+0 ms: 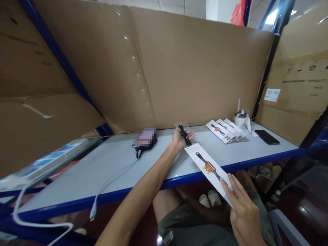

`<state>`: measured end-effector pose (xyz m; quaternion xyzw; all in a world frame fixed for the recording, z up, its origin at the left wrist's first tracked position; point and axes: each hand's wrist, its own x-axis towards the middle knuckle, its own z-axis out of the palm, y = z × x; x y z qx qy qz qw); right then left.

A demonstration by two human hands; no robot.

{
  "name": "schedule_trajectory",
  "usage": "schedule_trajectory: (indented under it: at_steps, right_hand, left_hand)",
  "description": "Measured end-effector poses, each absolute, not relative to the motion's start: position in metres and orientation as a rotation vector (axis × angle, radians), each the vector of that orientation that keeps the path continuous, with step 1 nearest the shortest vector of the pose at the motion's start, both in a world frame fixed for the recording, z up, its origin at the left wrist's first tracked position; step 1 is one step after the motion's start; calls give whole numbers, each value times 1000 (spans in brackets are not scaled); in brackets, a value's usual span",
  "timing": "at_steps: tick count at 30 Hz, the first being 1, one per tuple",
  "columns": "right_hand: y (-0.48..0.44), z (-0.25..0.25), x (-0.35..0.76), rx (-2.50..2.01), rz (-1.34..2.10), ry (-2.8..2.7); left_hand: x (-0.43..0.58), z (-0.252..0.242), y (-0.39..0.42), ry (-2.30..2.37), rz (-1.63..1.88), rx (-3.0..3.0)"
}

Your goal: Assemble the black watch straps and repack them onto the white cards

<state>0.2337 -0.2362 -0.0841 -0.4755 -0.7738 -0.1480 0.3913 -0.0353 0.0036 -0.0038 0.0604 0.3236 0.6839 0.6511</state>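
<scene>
My left hand is palm up over the table, fingers partly spread. Across it lies a black two-handled tool, with clear plastic film around it. My right hand grips the near end of a long white printed box, held tilted over the table's front edge. The box's picture shows a dark two-handled tool with an orange middle part. Its far end comes close to the black tool's lower handle; I cannot tell whether they touch.
Several similar white boxes lie overlapping at the right. Behind them stands a lidded cup with a straw; a black phone lies nearby. A dark device with a blurred screen and a white cable are on the left. Cardboard walls enclose the table.
</scene>
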Motion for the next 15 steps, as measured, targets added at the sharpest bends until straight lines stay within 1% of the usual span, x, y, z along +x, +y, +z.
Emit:
schedule_trajectory:
  at_steps: [15]
  right_hand:
    - [-234, -78, 234, -1344, -447, -1956]
  left_hand:
    - [-38, -7, 8, 713, 1642, 92]
